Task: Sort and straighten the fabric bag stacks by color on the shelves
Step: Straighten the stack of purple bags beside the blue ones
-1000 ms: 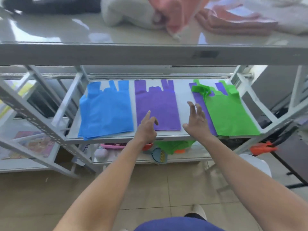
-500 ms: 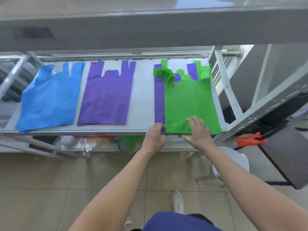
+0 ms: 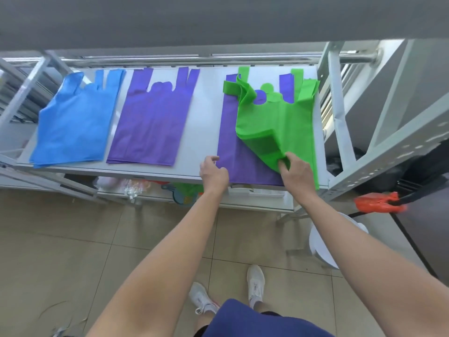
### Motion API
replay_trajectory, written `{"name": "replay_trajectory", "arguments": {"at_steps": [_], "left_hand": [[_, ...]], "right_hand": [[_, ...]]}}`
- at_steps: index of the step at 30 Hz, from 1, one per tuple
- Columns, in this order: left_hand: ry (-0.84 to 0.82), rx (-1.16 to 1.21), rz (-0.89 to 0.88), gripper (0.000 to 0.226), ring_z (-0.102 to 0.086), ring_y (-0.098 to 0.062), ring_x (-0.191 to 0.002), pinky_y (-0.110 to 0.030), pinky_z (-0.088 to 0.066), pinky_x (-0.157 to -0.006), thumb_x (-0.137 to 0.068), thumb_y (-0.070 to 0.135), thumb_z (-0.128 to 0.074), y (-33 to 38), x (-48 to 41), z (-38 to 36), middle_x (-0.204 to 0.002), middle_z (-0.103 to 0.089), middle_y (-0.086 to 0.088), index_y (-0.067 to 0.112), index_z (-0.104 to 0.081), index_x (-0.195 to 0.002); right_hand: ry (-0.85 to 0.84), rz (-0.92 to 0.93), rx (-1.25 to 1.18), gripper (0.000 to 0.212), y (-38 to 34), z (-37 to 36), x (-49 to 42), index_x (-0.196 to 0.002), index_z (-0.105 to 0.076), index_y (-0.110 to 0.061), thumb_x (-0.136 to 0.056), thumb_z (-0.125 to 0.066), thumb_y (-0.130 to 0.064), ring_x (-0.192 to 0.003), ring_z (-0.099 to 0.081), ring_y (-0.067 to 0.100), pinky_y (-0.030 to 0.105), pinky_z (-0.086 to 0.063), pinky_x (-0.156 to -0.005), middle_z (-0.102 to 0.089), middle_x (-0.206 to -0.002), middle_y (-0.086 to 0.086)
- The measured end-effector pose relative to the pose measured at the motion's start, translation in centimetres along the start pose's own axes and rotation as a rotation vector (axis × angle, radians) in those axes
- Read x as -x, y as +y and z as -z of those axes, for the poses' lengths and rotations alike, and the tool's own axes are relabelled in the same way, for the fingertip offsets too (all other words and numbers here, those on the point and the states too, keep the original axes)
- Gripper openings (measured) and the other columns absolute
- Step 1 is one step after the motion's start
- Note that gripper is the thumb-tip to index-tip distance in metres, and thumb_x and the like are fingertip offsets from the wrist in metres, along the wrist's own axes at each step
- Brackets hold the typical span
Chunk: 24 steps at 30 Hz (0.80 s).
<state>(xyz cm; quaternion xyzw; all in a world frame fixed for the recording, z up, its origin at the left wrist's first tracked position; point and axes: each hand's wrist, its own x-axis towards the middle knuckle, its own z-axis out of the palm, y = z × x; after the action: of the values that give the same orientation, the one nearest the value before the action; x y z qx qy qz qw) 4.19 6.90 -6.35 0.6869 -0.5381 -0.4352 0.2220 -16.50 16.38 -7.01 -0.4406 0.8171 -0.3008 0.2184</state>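
— Green non-woven fabric bags point(image 3: 286, 122): how do our hands stand to them?

— Our right hand point(image 3: 297, 176) pinches their near left corner, thumb and fingers closed on the cloth, and that corner is lifted and folded back. Our left hand point(image 3: 213, 172) sits at the front edge of the white shelf board point(image 3: 209, 113). Its fingers are loosely curled with nothing between them, just beside the near left corner of the single purple fabric bag point(image 3: 239, 161) under the green.

— What does the next move turn on?

— On that purple bag lying beneath the green, lengthwise from the board's front edge to its back, handles away from us. Our left hand is nearer. We judge it could draw the bag out leftward while the right holds the green raised.

— And how does the green look?

— Rumpled, at the board's right end, with one handle flopped sideways and the layers askew. The purple fabric bag stack point(image 3: 151, 122) at the board's middle and the blue fabric bag stack point(image 3: 75, 122) at its left end lie flat.
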Motion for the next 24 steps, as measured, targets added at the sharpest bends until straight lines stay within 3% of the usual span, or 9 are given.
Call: {"name": "replay_trajectory", "arguments": {"at_steps": [2,5,7,9,12,17,19,21,24], "left_hand": [[0.013,-0.105,0.049,0.048,-0.054,-0.031,-0.123,-0.044,-0.044,-0.110,-0.088,0.007,-0.061,-0.3,-0.7,0.0,-0.135,-0.052,-0.015,0.009,-0.053,-0.134],[-0.056,-0.073,0.175,0.057,-0.059,-0.030,-0.114,-0.046,-0.054,-0.099,-0.081,0.021,-0.072,0.4,-1.4,-0.3,-0.131,-0.058,-0.010,0.013,-0.053,-0.134],[-0.095,-0.016,0.234,0.047,-0.063,-0.027,-0.101,-0.041,-0.058,-0.087,-0.080,0.023,-0.078,1.0,-1.8,-0.2,-0.118,-0.068,-0.010,0.008,-0.062,-0.121],[-0.104,-0.024,0.240,0.039,-0.066,-0.028,-0.100,-0.039,-0.058,-0.087,-0.075,0.026,-0.084,1.2,-2.7,-0.1,-0.108,-0.072,-0.009,0.009,-0.068,-0.106],[-0.149,0.023,0.230,0.031,-0.068,-0.025,-0.099,-0.034,-0.057,-0.089,-0.075,0.027,-0.086,1.8,-3.2,0.4,-0.103,-0.073,-0.005,0.011,-0.069,-0.095],[-0.298,0.232,0.225,0.021,-0.069,-0.018,-0.063,-0.023,-0.041,-0.046,-0.094,0.015,-0.071,4.2,-2.4,1.0,-0.098,-0.072,-0.006,0.006,-0.067,-0.112],[-0.411,0.337,0.231,0.026,-0.075,-0.021,-0.067,-0.021,-0.038,-0.040,-0.098,0.016,-0.066,5.7,-1.8,1.0,-0.100,-0.074,-0.005,0.004,-0.066,-0.121],[-0.498,0.444,0.203,0.022,-0.076,-0.029,-0.085,-0.022,-0.043,-0.043,-0.100,0.016,-0.062,7.3,-1.5,1.0,-0.102,-0.072,-0.006,0.009,-0.065,-0.121],[-0.544,0.578,0.165,0.016,-0.076,-0.030,-0.092,-0.022,-0.047,-0.049,-0.100,0.017,-0.059,8.7,-1.3,1.5,-0.099,-0.071,-0.006,0.013,-0.064,-0.116]], "right_hand": [[0.005,-0.084,-0.082,0.026,0.0,0.6,-0.6,-0.084,-0.048,-0.005,-0.102,-0.052,-0.022,-0.058,-0.039,0.024,0.040,-0.027,-0.055,-0.049,-0.066,0.010],[0.012,-0.149,-0.147,0.028,0.0,0.9,-0.9,-0.080,-0.039,-0.011,-0.103,-0.049,-0.024,-0.060,-0.033,0.022,0.040,-0.025,-0.058,-0.038,-0.068,0.007],[0.027,-0.165,-0.171,0.028,-0.1,1.0,-0.8,-0.080,-0.038,-0.012,-0.104,-0.048,-0.024,-0.063,-0.032,0.023,0.040,-0.025,-0.061,-0.036,-0.070,0.006],[0.028,-0.168,-0.202,0.026,-0.2,1.2,-0.7,-0.086,-0.045,-0.007,-0.105,-0.047,-0.023,-0.066,-0.038,0.028,0.043,-0.031,-0.065,-0.042,-0.073,0.012],[0.033,-0.199,-0.221,0.036,-0.2,1.5,-1.0,-0.116,-0.053,0.009,-0.108,-0.047,-0.025,-0.100,-0.055,0.047,0.053,-0.044,-0.085,-0.059,-0.109,0.032],[0.074,-0.214,-0.263,0.030,0.6,2.0,-1.9,-0.099,-0.048,0.001,-0.107,-0.047,-0.028,-0.081,-0.047,0.034,0.044,-0.033,-0.072,-0.049,-0.082,0.014],[0.083,-0.167,-0.252,0.023,0.2,2.5,-1.9,-0.098,-0.049,-0.005,-0.107,-0.048,-0.026,-0.084,-0.049,0.033,0.038,-0.030,-0.073,-0.051,-0.081,0.008],[0.087,-0.097,-0.231,0.027,-0.3,3.1,-1.6,-0.118,-0.057,-0.003,-0.109,-0.048,-0.027,-0.099,-0.058,0.036,0.038,-0.037,-0.079,-0.065,-0.102,0.016],[0.045,0.039,-0.261,0.028,-1.0,3.7,-0.7,-0.126,-0.062,-0.006,-0.111,-0.045,-0.023,-0.098,-0.061,0.036,0.047,-0.048,-0.084,-0.070,-0.109,0.021]]}}
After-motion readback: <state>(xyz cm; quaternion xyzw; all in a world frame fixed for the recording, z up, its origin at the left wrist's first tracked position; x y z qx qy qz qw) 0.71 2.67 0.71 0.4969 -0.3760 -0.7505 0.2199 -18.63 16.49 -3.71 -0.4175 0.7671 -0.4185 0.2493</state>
